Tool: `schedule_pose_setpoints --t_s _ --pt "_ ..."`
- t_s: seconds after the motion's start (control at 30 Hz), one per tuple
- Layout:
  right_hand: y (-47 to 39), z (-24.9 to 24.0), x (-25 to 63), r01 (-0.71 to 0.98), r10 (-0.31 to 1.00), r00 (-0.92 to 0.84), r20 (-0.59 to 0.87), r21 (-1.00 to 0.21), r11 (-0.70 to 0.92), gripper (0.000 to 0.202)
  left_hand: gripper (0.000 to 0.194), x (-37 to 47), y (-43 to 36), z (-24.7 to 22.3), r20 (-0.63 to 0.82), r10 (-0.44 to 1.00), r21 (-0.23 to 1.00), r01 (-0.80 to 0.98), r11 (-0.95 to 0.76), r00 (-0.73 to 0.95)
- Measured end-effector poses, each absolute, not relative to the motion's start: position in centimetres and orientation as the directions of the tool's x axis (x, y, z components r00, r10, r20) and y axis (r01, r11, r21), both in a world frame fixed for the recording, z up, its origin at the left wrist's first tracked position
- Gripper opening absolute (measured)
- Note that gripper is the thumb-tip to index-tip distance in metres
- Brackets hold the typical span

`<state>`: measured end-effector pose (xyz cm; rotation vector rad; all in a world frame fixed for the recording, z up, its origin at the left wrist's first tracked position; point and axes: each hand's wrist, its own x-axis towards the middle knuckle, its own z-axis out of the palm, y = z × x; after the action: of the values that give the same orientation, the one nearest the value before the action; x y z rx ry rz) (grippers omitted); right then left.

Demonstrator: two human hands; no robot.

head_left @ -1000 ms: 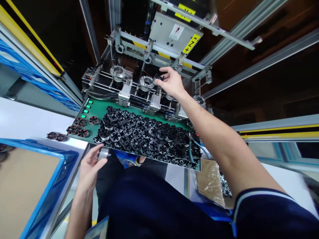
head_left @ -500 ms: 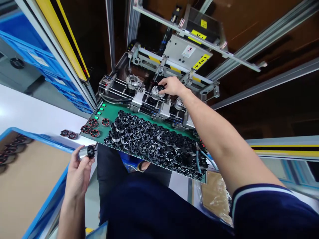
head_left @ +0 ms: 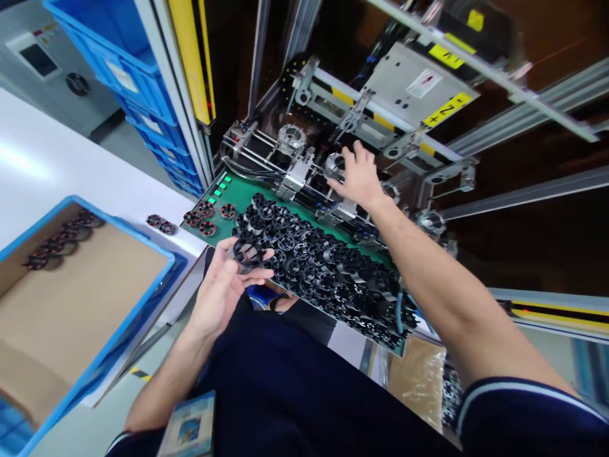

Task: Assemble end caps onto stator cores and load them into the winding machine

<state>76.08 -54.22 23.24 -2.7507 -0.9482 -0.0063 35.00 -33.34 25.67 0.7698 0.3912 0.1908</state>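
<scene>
My left hand (head_left: pixel 223 279) grips a hollow stator core (head_left: pixel 247 255), a silvery ring with a black slotted lining, its open end facing up. The hand hovers at the front edge of the green work surface (head_left: pixel 240 179). Spread fingers show on my right hand (head_left: pixel 359 174), which reaches over a round metal holder (head_left: pixel 334 166) of the machine. That hand partly covers the holder, and I cannot tell what sits inside. Many similar black-ended cores (head_left: pixel 304 254) lie piled on the green surface between my hands.
Several red-and-black wound stators (head_left: pixel 206 219) lie at the surface's left end. A blue-rimmed crate (head_left: pixel 162 244) with a row of them stands on the left. Another holder (head_left: pixel 291 138) is left of my right hand. A yellow-edged post (head_left: pixel 188 63) rises beside the machine.
My left hand has moved right with the core and turned its open end up. My right hand's fingers have gone from a pinch on a black part to spread. The view has shifted.
</scene>
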Motion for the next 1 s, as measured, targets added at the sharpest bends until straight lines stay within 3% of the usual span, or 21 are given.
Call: schedule_pose_setpoints --t_s 0.07,0.13,0.2,0.33,0.43,0.53,0.63,0.7,0.8,1.0 --pt "-52.9 25.6 71.8 0.671 0.666 0.719 0.200 -0.449 -0.590 0.120 0.069 35.1 -33.8 26.5 -0.234 0.273 0.707 -0.030 0.706 0.933" --pt "-51.7 28.9 66.0 0.648 0.782 0.585 0.215 -0.704 -0.291 0.094 0.070 35.3 -34.3 27.2 -0.214 0.242 0.704 -0.023 0.710 0.946" --pt "-51.0 32.3 59.8 0.602 0.878 0.426 0.218 -0.792 -0.095 0.063 0.071 35.6 -34.9 27.5 -0.203 0.225 0.689 -0.024 0.724 0.953" --pt "-50.7 36.2 51.8 0.675 0.914 0.304 0.267 -0.737 -0.010 0.053 0.064 36.0 -36.2 27.6 -0.159 0.226 0.679 -0.060 0.731 0.961" --pt "-51.0 36.5 52.0 0.719 0.909 0.307 0.283 -0.694 -0.027 0.046 0.063 35.7 -36.2 26.7 -0.143 0.228 0.764 -0.039 0.644 0.963" --pt "-50.1 36.1 56.6 0.778 0.874 0.391 0.289 -0.611 -0.146 0.038 0.068 34.2 -35.2 24.2 -0.136 0.297 0.868 -0.031 0.496 0.945" --pt "-47.2 35.1 64.3 0.771 0.802 0.536 0.264 -0.540 -0.338 0.053 0.073 31.8 -33.6 19.8 -0.274 0.371 0.920 0.129 0.371 0.887" --pt "-44.4 33.9 70.1 0.758 0.745 0.612 0.265 -0.465 -0.457 0.067 0.084 29.8 -32.8 16.1 -0.484 0.352 0.855 0.346 0.386 0.801" --pt "-40.6 31.1 77.8 0.703 0.669 0.707 0.229 -0.337 -0.627 0.063 0.094 27.1 -32.6 10.6 -0.692 0.261 0.704 0.548 0.452 0.673" --pt "-37.9 25.4 85.6 0.651 0.646 0.759 0.085 -0.142 -0.746 0.070 0.095 23.9 -33.5 4.5 -0.813 0.213 0.565 0.645 0.514 0.542"
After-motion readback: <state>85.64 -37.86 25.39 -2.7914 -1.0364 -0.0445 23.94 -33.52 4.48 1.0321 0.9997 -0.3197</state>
